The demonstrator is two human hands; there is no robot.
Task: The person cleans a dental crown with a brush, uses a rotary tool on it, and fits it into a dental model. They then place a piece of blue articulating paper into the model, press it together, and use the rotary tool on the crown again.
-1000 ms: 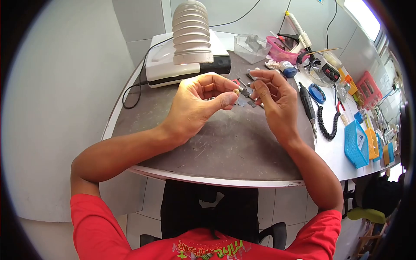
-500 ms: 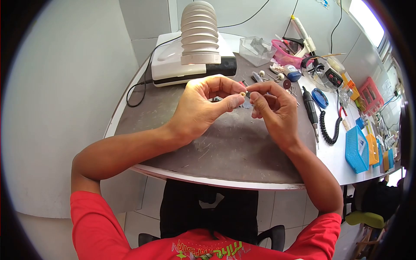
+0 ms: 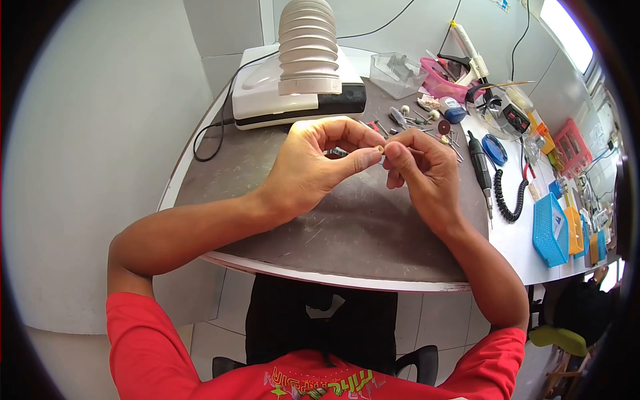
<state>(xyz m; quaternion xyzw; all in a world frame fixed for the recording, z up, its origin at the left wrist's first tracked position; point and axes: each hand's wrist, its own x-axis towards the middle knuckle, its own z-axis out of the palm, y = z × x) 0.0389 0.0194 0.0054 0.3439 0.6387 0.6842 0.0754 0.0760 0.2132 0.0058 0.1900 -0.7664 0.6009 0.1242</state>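
Observation:
Over the bench, my left hand [image 3: 310,160] pinches a small tan, ring-like piece [image 3: 380,150] between thumb and fingertips. My right hand [image 3: 427,163] is closed in a pinch right beside it, thumb against forefinger, its fingertips meeting the piece's right side. Whatever lies between the right fingertips is hidden or too small to name. Both hands are raised above the grey-brown bench mat [image 3: 347,227]. Behind the fingers, loose small tools lie partly covered from view.
A white box-shaped unit [image 3: 267,100] with a ribbed hose [image 3: 308,50] stands behind my hands. Rotary bits [image 3: 443,127] are scattered at back right. A black handpiece [image 3: 479,163] with coiled cord [image 3: 510,207], a pink basket [image 3: 440,83] and a blue basket [image 3: 550,230] are on the right.
The tan piece has turned a little and sits slightly lower and further right. My right fingertips have shifted slightly against it; both arms stay almost where they were.

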